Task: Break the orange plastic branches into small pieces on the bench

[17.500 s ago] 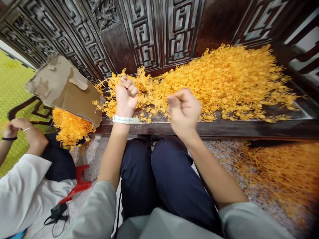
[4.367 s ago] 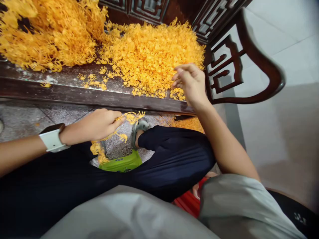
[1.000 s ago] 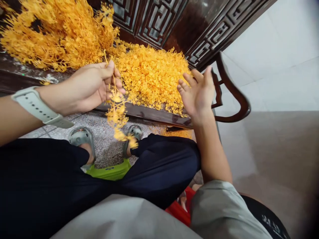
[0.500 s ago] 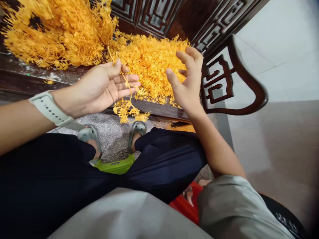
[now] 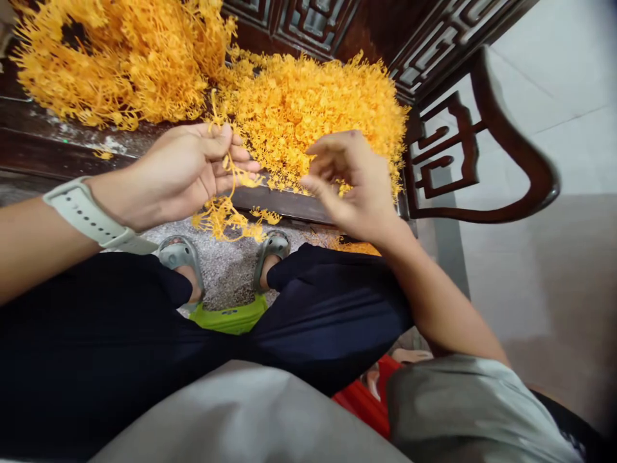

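Note:
My left hand (image 5: 193, 164), wearing a pale watch strap (image 5: 91, 212), pinches a thin orange-yellow plastic strand with small flower-like pieces (image 5: 226, 218) between thumb and forefinger. Its other fingers lie loosely extended, and part of the strand dangles below the palm. To the right, my right hand (image 5: 354, 183) hovers in front of a heap of small orange-yellow plastic pieces (image 5: 308, 109). Its fingers are curved, with the thumb apart from them, and I see nothing between them. The far fingertips are partly hidden.
A bigger bundle of orange-yellow strands (image 5: 125, 64) lies left on the dark wooden bench (image 5: 48, 151). The bench's carved armrest (image 5: 525, 186) stands at right. Below are sandalled feet (image 5: 180, 257), a lime-green object (image 5: 231, 318) and a red one (image 5: 364, 402).
My right hand has come down and slightly left, its fingers curling inward. The left hand still pinches the strand, a little further left in view. The camera view has shifted slightly.

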Demonstrator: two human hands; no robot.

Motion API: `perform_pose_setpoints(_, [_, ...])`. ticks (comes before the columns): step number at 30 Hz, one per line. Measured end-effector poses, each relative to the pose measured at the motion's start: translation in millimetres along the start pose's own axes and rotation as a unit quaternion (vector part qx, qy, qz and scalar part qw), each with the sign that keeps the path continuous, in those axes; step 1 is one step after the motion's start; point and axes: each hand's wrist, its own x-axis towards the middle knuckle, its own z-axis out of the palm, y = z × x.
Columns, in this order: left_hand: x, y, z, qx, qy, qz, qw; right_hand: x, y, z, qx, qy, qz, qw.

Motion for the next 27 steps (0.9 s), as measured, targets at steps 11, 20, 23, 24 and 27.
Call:
perform_pose_setpoints(11, [-7,-6,10.3,0.015,-0.107,-0.002,0.994,8,-19,26,0.034,0.007,-0.099,0.994])
perform_pose_setpoints(20, [-8,20,3.5,0.042,-0.113,0.053,0.991,27,71,-26,0.250,0.378,0.166,0.876])
perform_pose_setpoints(23, [-1,20,-4.8,0.022,-0.071,0.043,0.996,7,89,-29,0.199,0.210,0.178,0.941])
perform_pose_setpoints(24, [1,20,-6.1,0.019,-0.075,0.043,0.996,2,87,-26,0.199,0.084,0.182,0.959])
perform_pose_setpoints(27, [5,20,-5.7,0.013,-0.094,0.038,0.995,1,80,-16,0.243,-0.096,0.173,0.950])
